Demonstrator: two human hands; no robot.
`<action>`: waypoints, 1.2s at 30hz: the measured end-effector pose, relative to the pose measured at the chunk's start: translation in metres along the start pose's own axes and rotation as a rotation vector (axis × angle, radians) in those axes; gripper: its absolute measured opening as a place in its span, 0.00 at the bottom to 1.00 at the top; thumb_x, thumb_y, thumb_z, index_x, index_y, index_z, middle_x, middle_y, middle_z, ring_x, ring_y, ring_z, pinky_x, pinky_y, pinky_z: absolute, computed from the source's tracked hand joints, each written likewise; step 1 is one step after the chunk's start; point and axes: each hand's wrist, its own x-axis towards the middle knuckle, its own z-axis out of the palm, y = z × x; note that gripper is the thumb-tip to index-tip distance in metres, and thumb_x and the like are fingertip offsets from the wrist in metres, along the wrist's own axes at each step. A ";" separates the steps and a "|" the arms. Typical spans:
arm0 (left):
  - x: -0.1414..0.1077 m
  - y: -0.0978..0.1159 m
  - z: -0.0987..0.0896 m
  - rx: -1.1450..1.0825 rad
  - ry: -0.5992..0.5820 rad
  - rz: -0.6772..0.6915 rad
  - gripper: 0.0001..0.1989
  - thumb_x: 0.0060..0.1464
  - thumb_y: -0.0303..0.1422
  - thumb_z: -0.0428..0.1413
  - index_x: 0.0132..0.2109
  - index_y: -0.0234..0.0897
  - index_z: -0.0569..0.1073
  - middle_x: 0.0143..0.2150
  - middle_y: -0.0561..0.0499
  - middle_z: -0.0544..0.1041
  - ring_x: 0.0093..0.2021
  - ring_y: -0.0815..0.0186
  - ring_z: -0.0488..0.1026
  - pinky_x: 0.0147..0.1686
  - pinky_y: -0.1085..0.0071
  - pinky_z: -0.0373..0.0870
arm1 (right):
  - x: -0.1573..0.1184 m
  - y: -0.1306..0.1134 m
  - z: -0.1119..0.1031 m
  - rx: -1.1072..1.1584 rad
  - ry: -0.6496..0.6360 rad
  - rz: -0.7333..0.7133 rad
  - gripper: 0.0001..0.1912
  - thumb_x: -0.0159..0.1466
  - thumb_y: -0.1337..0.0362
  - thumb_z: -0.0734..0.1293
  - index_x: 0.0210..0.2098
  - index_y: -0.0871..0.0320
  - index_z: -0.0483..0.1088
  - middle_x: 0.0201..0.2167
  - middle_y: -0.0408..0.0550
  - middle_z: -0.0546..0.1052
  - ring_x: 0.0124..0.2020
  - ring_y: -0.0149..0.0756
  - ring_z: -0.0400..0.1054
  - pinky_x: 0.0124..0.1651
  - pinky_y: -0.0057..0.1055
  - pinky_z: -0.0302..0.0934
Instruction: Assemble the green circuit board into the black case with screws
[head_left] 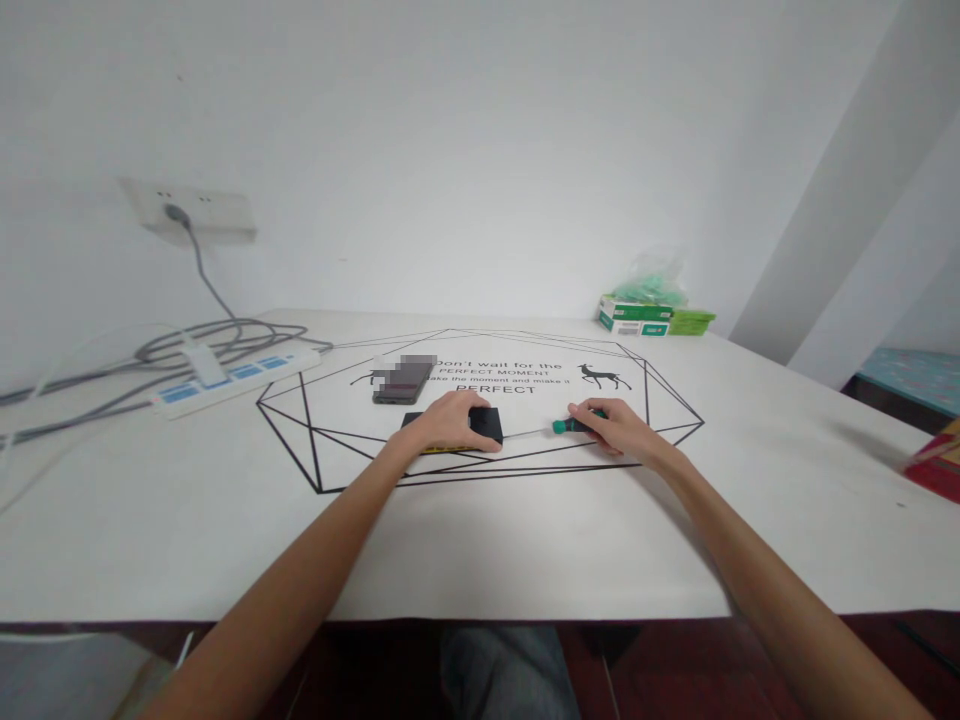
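White wall behind, wall socket (pixel 196 210) upper left with a grey plug in it; grey cables (pixel 225 338) loop down onto the table (pixel 525 540), which is white with a printed black geometric outline, two deer figures and some lettering; head view only, looking down over both forearms; left hand (pixel 450 425) lies palm-down on a small black box (pixel 489 424), fingers flat and close together, covering most of its top, so only the right part of the box shows; a thin yellow edge shows under the hand's near side, cannot tell what it is; box sits near the middle of the printed outline, just below the lettering; right hand (pixel 616 428) is curled round the green handle of a screwdriver (pixel 559 428), fingers closed on it, thumb side toward the box; shaft runs level to the left, tip at the box's right side, contact too small to confirm; hands are near each other, with the shaft between them; dark phone (pixel 403 381) lies flat just beyond the box, apart from it, part of it blurred; white power strip (pixel 238 379) with blue markings lies left of the outline, cables bunched behind it; green-and-white cartons (pixel 634 315) with a clear plastic bag (pixel 651 275) on top sit at the far right edge by the wall; red object (pixel 936 462) at the right frame edge, cut off; dark trouser knees visible under the near table edge.
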 end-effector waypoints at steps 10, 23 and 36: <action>-0.001 0.002 -0.002 0.004 -0.003 -0.001 0.34 0.36 0.56 0.62 0.47 0.38 0.76 0.48 0.44 0.77 0.49 0.48 0.72 0.47 0.61 0.67 | -0.004 -0.003 -0.003 0.074 -0.061 0.001 0.23 0.53 0.47 0.73 0.28 0.57 0.62 0.16 0.36 0.66 0.11 0.22 0.55 0.14 0.23 0.42; 0.000 0.001 -0.001 0.040 -0.026 -0.015 0.35 0.38 0.55 0.62 0.50 0.38 0.75 0.50 0.44 0.76 0.51 0.50 0.71 0.49 0.63 0.66 | -0.005 -0.005 -0.004 0.066 -0.096 0.003 0.23 0.52 0.49 0.74 0.34 0.56 0.62 0.10 0.32 0.62 0.11 0.25 0.54 0.15 0.23 0.45; 0.000 0.002 -0.002 0.048 -0.041 -0.011 0.37 0.38 0.56 0.61 0.51 0.36 0.74 0.51 0.43 0.75 0.51 0.50 0.70 0.48 0.63 0.66 | -0.002 0.000 -0.003 0.006 -0.064 -0.011 0.22 0.53 0.49 0.73 0.34 0.55 0.61 0.12 0.32 0.62 0.12 0.23 0.53 0.15 0.22 0.46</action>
